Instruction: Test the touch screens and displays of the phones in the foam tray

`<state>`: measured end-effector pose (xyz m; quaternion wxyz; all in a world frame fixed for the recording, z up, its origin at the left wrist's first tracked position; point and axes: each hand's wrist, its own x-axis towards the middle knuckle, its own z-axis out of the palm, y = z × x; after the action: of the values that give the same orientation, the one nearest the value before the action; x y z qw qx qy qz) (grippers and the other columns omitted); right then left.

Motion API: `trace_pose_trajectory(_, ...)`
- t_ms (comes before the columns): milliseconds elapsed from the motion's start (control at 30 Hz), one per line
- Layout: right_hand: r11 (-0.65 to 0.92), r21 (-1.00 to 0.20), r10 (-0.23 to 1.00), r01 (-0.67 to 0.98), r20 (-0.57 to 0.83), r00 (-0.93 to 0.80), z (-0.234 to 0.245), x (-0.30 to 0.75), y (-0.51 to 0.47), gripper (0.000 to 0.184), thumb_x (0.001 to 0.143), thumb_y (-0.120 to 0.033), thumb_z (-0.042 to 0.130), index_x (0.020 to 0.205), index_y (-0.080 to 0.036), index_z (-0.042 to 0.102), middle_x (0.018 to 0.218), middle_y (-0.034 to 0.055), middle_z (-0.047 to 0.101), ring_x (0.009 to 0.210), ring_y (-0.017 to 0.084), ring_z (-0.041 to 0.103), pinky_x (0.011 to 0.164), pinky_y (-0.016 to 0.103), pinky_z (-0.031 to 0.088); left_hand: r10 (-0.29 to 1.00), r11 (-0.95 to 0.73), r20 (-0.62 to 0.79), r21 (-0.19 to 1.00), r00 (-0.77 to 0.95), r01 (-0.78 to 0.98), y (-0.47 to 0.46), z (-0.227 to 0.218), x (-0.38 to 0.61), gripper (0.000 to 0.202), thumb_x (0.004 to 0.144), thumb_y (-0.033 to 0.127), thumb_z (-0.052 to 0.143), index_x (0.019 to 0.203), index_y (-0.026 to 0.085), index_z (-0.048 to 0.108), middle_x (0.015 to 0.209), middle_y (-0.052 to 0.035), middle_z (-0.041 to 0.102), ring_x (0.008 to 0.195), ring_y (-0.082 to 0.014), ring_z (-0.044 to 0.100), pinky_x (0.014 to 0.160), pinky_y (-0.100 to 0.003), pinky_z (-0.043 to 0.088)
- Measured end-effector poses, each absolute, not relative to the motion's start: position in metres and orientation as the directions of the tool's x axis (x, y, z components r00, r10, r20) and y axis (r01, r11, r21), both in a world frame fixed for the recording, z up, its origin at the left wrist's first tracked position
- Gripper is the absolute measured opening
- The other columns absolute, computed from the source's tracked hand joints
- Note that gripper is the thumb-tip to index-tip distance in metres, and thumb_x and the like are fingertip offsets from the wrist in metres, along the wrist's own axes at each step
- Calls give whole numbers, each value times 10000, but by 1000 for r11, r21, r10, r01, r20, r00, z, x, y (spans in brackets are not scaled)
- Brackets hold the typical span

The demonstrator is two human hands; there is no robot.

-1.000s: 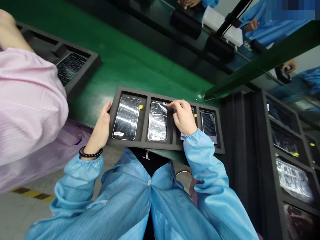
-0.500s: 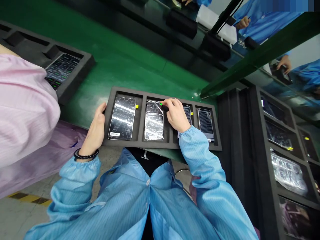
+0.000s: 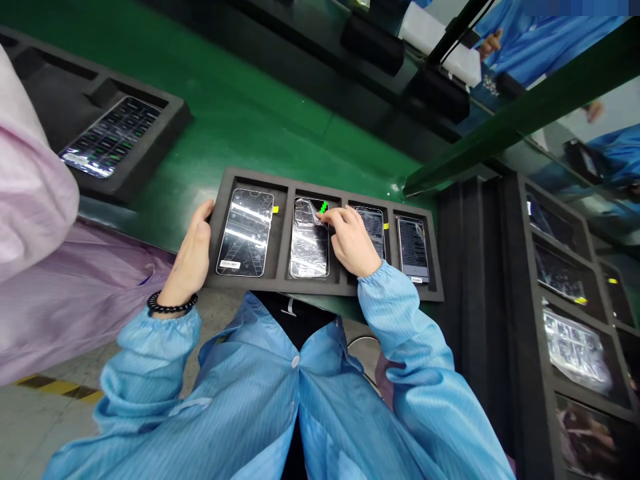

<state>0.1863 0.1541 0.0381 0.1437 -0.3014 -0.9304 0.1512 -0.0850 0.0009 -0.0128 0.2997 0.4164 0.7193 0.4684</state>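
A black foam tray (image 3: 283, 267) with several compartments lies in front of me, a phone in each. My left hand (image 3: 193, 250) rests against its left end, fingers stretched out. My right hand (image 3: 353, 240) pinches the clear protective film (image 3: 306, 212) near the top right of the second phone (image 3: 309, 250). That film is wrinkled and partly lifted, and green shows on the screen beside my fingertips. The leftmost phone (image 3: 245, 233) has a white label and a yellow tab. My hand partly covers the third phone (image 3: 373, 223). The rightmost phone (image 3: 413, 250) shows lines of text.
Another foam tray (image 3: 150, 143) with a phone stands at left, beside a person in a pink sleeve (image 3: 30, 173). Stacked foam trays (image 3: 530, 320) rise at right. A green post (image 3: 500, 127) crosses the far right, with co-workers in blue beyond it.
My right hand has drawn slightly down from the second phone's top corner, peeling the film back and baring more green. The pink sleeve has shifted left, uncovering more of the neighbouring phone.
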Motion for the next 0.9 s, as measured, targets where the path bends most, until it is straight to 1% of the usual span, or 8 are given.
trace_pose_trajectory(200, 794, -345, 574, 501, 150, -805, 41, 187, 146, 548, 726, 27, 344, 1181, -187, 561, 1142, 88, 681, 1194, 274, 550, 1204, 591, 329, 881, 205, -39, 930, -471, 307, 1, -20, -89, 775, 945, 704, 197, 1547, 228, 309, 1638, -88, 328, 1531, -205, 313, 1325, -388, 201)
trace_pose_trajectory(400, 802, -333, 557, 496, 115, -822, 45, 185, 137, 537, 729, 31, 347, 1182, -168, 555, 1158, 100, 677, 1210, 271, 546, 1215, 577, 328, 880, 197, -37, 935, -473, 294, 3, -24, -91, 801, 938, 717, 200, 1547, 207, 310, 1634, -88, 338, 1526, -218, 319, 1327, -391, 201)
trace_pose_trajectory(567, 807, -332, 546, 488, 105, -831, 45, 185, 130, 545, 722, 30, 345, 1188, -159, 558, 1161, 106, 673, 1209, 271, 561, 1215, 574, 338, 880, 192, -35, 938, -474, 288, 2, -22, -90, 784, 943, 706, 206, 1541, 212, 321, 1637, -84, 336, 1531, -216, 314, 1329, -413, 200)
trace_pose_trajectory(767, 815, -324, 537, 481, 106, -837, 45, 186, 123, 537, 716, 37, 350, 1175, -157, 549, 1183, 111, 672, 1198, 270, 569, 1217, 569, 337, 881, 191, -35, 939, -472, 287, 2, -20, -89, 810, 935, 714, 204, 1539, 186, 318, 1628, -104, 344, 1525, -234, 323, 1330, -433, 192)
trace_pose_trajectory(900, 821, -312, 528, 478, 99, -843, 47, 187, 119, 563, 718, 35, 352, 1213, -153, 542, 1159, 106, 675, 1200, 267, 569, 1215, 570, 337, 880, 181, -24, 941, -475, 286, 3, -20, -89, 793, 939, 715, 218, 1539, 209, 332, 1631, -82, 347, 1525, -216, 325, 1328, -414, 195)
